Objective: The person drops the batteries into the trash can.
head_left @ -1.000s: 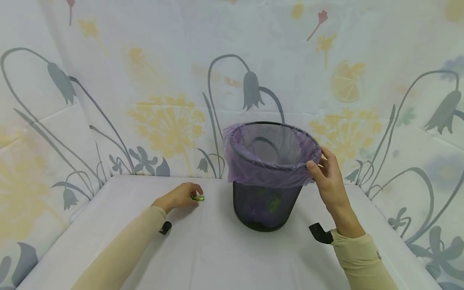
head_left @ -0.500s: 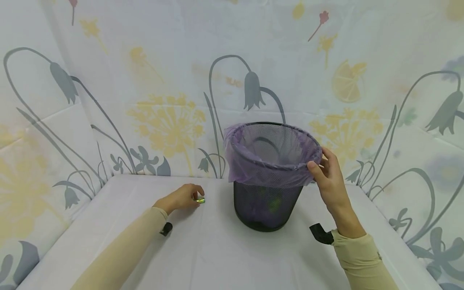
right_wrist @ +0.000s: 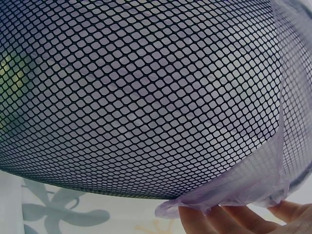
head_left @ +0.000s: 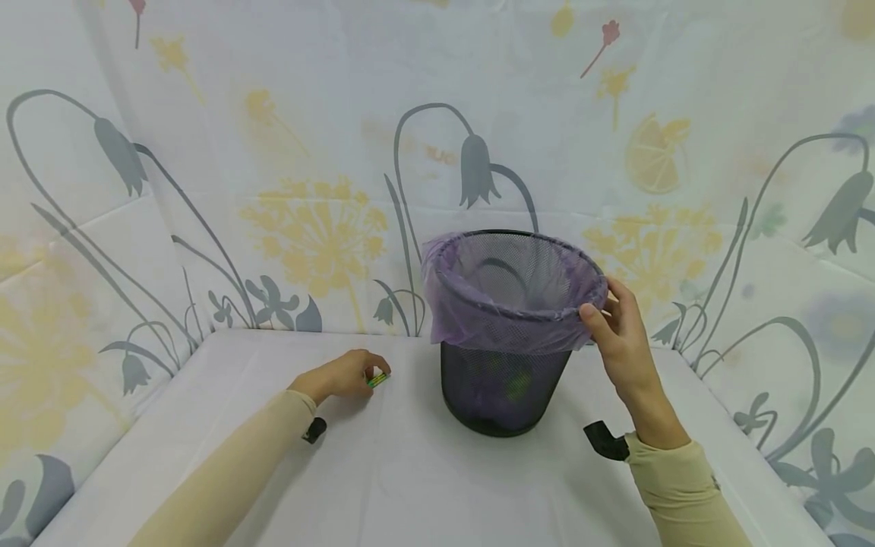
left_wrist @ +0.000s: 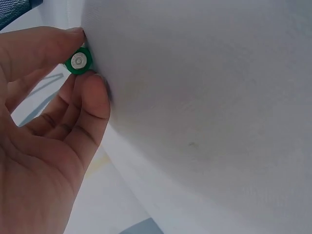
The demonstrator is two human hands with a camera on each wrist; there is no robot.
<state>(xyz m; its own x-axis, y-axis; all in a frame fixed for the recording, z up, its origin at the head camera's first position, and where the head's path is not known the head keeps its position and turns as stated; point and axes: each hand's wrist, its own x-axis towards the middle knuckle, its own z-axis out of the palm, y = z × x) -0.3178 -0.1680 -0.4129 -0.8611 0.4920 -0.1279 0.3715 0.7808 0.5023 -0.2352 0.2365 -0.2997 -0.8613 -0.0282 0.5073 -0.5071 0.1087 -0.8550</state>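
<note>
Between thumb and fingers my left hand [head_left: 349, 374] pinches a small green battery [head_left: 379, 379], low over the white table. In the left wrist view the battery [left_wrist: 79, 61] shows its round silver end with a green rim. My right hand [head_left: 625, 346] grips the right side of the rim of a black mesh wastebasket [head_left: 506, 391], thumb outside. A thin purple bag [head_left: 502, 330] lines the basket and folds down over its rim. In the right wrist view my fingers [right_wrist: 243, 219] touch the bag's loose edge. Something yellow-green shows dimly through the mesh [right_wrist: 12, 73], too blurred to name.
The basket stands upright on a white-covered table [head_left: 424, 486], near its back edge. Behind and at both sides hangs a cloth [head_left: 328, 137] printed with flowers. A black wrist mount [head_left: 606, 441] juts from the right sleeve, another [head_left: 314, 431] from the left.
The battery has turned in my left fingers, from lying nearly level to slanting up toward the right. My left hand has shifted very slightly; the right hand and basket stay in place.
</note>
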